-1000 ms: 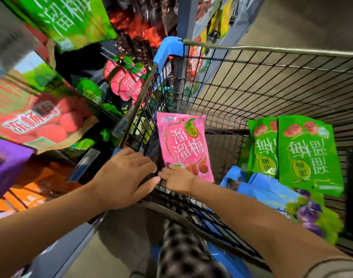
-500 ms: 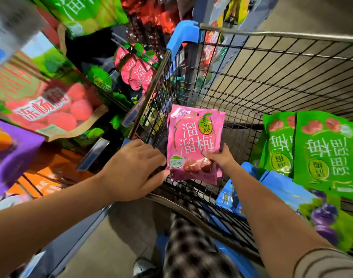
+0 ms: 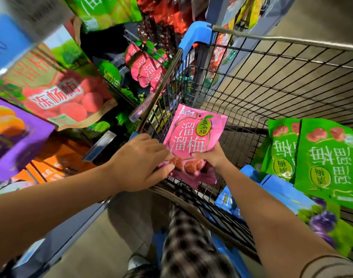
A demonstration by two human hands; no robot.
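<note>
Pink packs (image 3: 193,137): a stack being held upright over the cart's (image 3: 291,40) near-left corner; the front one is hiding the rest, so the count is unclear.
Right hand (image 3: 212,160): gripping the stack low down, thumb on front, fingers hidden behind.
Left hand (image 3: 139,163): lying at the cart rim, fingertips touching the stack's corner; what it is clasping cannot be told.
Green packs (image 3: 327,157): two, lying at right in the cart; the right one is cut off.
Blue packs (image 3: 281,189): partly covered, count unclear.
</note>
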